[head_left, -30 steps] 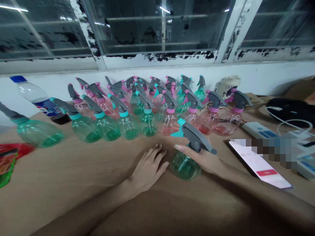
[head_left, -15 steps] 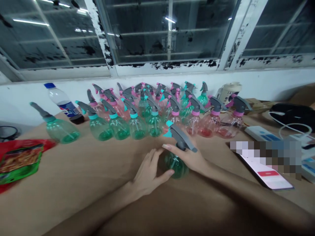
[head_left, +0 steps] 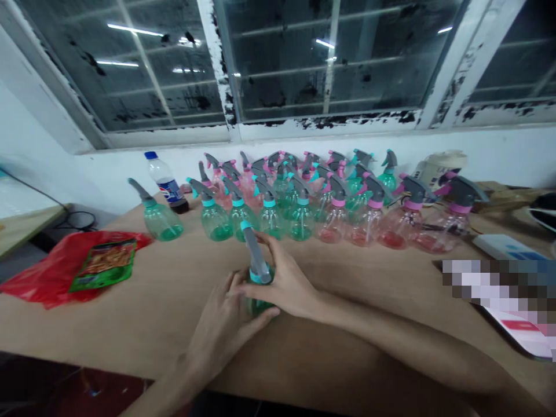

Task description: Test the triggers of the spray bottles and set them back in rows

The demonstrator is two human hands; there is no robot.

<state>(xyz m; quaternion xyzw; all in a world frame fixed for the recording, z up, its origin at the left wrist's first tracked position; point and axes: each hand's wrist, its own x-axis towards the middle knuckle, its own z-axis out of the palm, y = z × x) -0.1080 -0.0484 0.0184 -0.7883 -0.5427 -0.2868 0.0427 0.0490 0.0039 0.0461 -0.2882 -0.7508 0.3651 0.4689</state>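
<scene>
Both my hands are round one green spray bottle (head_left: pixel 259 306) with a grey and turquoise trigger head, close to upright over the table's middle. My left hand (head_left: pixel 223 315) is closed round its left side, thumb across the near side. My right hand (head_left: pixel 291 284) grips it from the right, just below the head, with its thumb reaching over to the left fingers. The lower part of the bottle is largely hidden by my hands. Just behind stands a row of similar bottles, among them a green spray bottle (head_left: pixel 301 223) and a pink spray bottle (head_left: pixel 332 223).
Several more spray bottles crowd the back by the wall. A lone green spray bottle (head_left: pixel 161 221) and a cola bottle (head_left: pixel 168 188) stand at left, near a red plastic bag (head_left: pixel 47 269) with a snack packet (head_left: pixel 106 263) on it. At right lies a phone (head_left: pixel 516 327).
My hands have moved left with the spray bottle, and its trigger head has turned to point away from me. My left hand has closed round the bottle. The view has swung left.
</scene>
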